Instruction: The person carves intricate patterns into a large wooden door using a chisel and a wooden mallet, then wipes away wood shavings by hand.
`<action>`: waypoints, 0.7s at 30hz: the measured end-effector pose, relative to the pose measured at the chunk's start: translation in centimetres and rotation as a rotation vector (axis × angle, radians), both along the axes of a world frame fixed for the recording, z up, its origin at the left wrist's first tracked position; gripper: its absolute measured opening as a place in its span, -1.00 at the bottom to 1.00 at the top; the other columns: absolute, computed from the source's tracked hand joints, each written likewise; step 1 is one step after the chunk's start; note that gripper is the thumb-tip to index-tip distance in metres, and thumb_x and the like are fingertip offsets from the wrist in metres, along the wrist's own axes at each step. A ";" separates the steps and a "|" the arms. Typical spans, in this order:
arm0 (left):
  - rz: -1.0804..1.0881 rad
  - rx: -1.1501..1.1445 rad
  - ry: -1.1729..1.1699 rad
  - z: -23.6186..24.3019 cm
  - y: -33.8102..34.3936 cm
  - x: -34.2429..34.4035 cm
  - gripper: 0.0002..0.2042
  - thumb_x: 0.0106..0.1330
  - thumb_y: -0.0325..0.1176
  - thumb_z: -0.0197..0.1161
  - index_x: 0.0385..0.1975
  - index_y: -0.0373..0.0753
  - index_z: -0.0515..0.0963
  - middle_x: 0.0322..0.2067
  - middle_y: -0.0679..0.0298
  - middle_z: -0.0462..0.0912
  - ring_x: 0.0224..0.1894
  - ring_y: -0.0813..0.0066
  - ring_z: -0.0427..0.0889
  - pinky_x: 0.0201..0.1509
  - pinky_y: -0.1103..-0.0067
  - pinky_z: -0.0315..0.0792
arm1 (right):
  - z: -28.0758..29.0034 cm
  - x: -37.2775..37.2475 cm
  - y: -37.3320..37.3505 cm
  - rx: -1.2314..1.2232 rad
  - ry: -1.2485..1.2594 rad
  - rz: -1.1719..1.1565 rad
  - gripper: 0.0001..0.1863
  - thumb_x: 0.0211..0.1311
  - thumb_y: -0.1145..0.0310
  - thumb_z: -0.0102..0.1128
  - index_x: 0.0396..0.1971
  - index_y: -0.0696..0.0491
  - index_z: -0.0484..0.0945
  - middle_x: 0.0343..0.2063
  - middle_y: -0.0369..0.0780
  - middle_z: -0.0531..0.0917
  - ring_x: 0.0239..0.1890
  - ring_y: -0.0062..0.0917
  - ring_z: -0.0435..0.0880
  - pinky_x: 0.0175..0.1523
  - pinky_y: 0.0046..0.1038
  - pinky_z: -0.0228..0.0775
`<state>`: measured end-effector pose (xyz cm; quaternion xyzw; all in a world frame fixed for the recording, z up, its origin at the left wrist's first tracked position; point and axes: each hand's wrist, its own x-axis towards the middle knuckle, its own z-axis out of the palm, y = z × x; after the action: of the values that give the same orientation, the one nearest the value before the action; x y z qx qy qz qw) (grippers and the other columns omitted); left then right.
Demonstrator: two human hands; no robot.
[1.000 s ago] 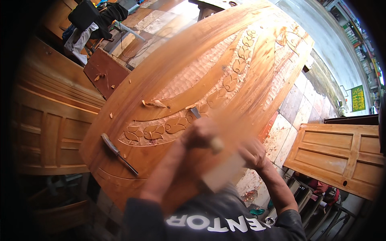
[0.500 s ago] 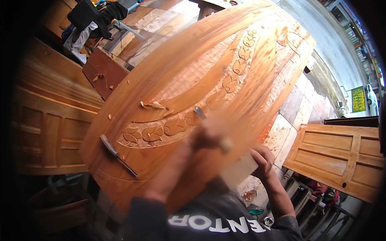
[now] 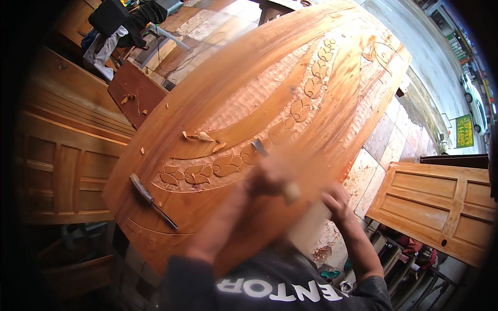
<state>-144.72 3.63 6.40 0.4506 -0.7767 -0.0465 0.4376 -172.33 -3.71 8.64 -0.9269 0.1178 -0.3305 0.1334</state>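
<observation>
A large wooden door panel (image 3: 218, 78) lies below me, carved with a band of leaf shapes and textured recesses. My left hand (image 3: 264, 176) is closed round the pale handle of a chisel (image 3: 260, 147), its blade near the leaf band. My right hand (image 3: 334, 199) grips a pale wooden block mallet (image 3: 306, 223), smeared by motion, to the right of the chisel handle. A second chisel (image 3: 153, 201) with a worn handle rests on the panel's left part. Curled wood shavings (image 3: 199, 136) sit above the carved band.
Panelled doors stand at left (image 3: 72, 176) and right (image 3: 425, 202). A reddish board (image 3: 135, 88) with shavings is at upper left, near a pile of dark cloth (image 3: 124, 31). Tiled floor (image 3: 384, 124) runs alongside the panel, with a road and white car (image 3: 472, 98) beyond.
Both my hands and the chisel have shifted a little rightward since a second ago; the mallet is blurred in motion. A white car on the road now shows more fully.
</observation>
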 end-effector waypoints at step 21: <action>0.299 -0.020 -0.116 2.7 3.6 0.1 -0.81 0.26 -0.21 0.43 -0.34 -0.16 0.63 -0.50 0.28 0.58 -0.44 0.23 0.66 -0.41 0.33 0.52 | -1.2 -0.8 1.0 0.101 -0.063 -0.106 -0.23 -0.07 0.46 0.62 0.20 0.02 0.41 -0.15 -0.07 0.70 -0.13 -0.19 0.77 -0.04 -0.19 0.64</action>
<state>-144.64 7.28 9.05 0.5588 -0.7255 0.0530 0.3983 -173.17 -2.71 7.45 -0.9006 0.1788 -0.3599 0.1659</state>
